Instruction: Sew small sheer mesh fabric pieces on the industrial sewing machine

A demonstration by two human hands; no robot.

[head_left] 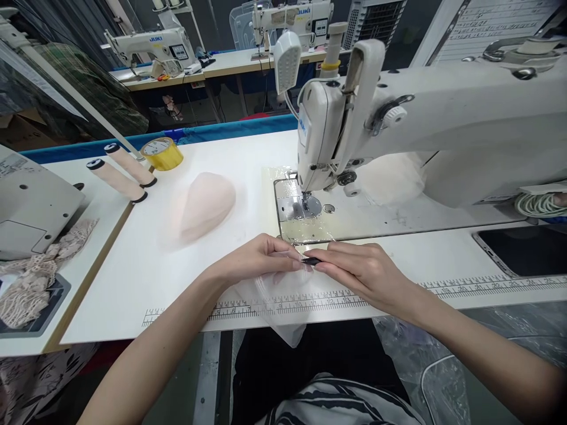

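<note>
In front of the sewing machine [443, 106], at the table's near edge, both hands are close together. My left hand [266, 257] is closed on a piece of sheer pale fabric [290, 330], which hangs over the edge. A small black pointed tool [312, 261], like thread snips, is pinched in my right hand [370, 271]; its tip meets the fabric by my left fingers. Just beyond lies the metal needle plate [290, 209] under the needle. A stack of sheer pale pink cut pieces [210, 203] rests on the white table to the left.
Tape roll [163, 154] and two thread cones [117, 180] stand at the back left. A printed ruler [283, 305] runs along the front edge. A dark phone [525, 251] lies right. Lace [26, 295] sits at far left. Other sewing machines [153, 47] stand behind.
</note>
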